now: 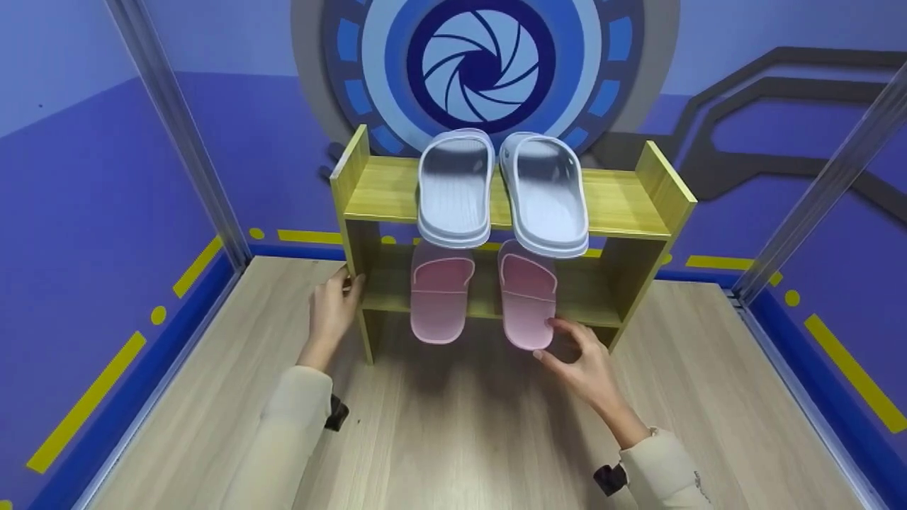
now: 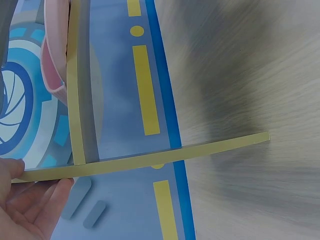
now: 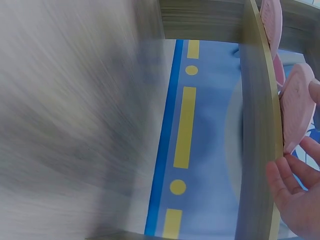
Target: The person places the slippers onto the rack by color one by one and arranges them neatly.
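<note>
A small wooden shoe rack [image 1: 615, 207] stands against the wall. My left hand [image 1: 334, 306] grips the front edge of its left side panel [image 2: 225, 145], thumb on one face and fingers on the other. On the lower shelf lie two pink slippers, heels jutting over the front edge. My right hand [image 1: 582, 358] pinches the heel end of the right pink slipper [image 1: 530, 322], thumb at the heel and fingers along its outer side. The left pink slipper [image 1: 438, 315] lies beside it, untouched. Several fingertips [image 3: 275, 175] of my right hand are close to the shelf edge [image 3: 272, 115].
Two light grey clogs, the left clog [image 1: 455, 188] and the right clog [image 1: 551, 191], sit on the top shelf, toes over its front edge. Printed blue walls [image 1: 92, 212] and metal posts [image 1: 181, 127] enclose the wood-patterned floor [image 1: 453, 439].
</note>
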Tool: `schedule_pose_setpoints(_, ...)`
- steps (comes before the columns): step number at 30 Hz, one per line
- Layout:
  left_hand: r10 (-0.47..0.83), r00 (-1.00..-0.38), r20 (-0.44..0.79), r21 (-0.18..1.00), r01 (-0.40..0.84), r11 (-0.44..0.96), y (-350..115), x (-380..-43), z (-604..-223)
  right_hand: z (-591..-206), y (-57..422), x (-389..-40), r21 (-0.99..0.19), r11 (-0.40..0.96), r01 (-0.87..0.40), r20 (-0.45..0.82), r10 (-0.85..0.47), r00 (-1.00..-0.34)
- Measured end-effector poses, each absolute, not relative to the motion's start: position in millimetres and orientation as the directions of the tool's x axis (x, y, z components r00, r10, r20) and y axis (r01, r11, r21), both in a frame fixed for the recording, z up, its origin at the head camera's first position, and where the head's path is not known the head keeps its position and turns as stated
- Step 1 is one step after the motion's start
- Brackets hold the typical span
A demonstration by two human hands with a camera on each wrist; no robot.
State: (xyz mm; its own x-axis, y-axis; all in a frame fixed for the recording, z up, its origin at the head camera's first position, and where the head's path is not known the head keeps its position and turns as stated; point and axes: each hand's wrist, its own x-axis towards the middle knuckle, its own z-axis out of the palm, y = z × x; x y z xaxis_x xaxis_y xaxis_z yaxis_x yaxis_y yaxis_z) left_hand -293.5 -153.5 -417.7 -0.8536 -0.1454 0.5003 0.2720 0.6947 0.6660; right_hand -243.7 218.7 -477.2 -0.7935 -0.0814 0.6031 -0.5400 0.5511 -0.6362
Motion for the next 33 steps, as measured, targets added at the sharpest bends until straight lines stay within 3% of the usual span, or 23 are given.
schedule_pose_setpoints(10,-0.144,-0.857,0.495,0.667,0.268,0.695,-154,-295,-419,-469,218,-237,-0.664,0.539,-0.518,0.579,-0.067,-0.813)
schedule_pose_setpoints(22,-0.132,-0.889,0.439,0.698,0.245,0.673,-154,-293,-417,-432,263,-224,-0.559,0.509,-0.654,0.681,-0.168,-0.713)
schedule_pose_setpoints(27,-0.095,-0.889,0.448,0.677,0.268,0.685,-157,-292,-417,-427,310,-227,-0.618,0.535,-0.576,0.586,-0.175,-0.791)
schedule_pose_setpoints(30,-0.060,-0.889,0.454,0.648,0.283,0.707,-161,-290,-419,-428,343,-232,-0.674,0.570,-0.470,0.457,-0.178,-0.871)
schedule_pose_setpoints(33,-0.011,-0.891,0.454,0.601,0.297,0.742,-169,-287,-423,-429,376,-236,-0.657,0.658,-0.369,0.335,-0.183,-0.924)
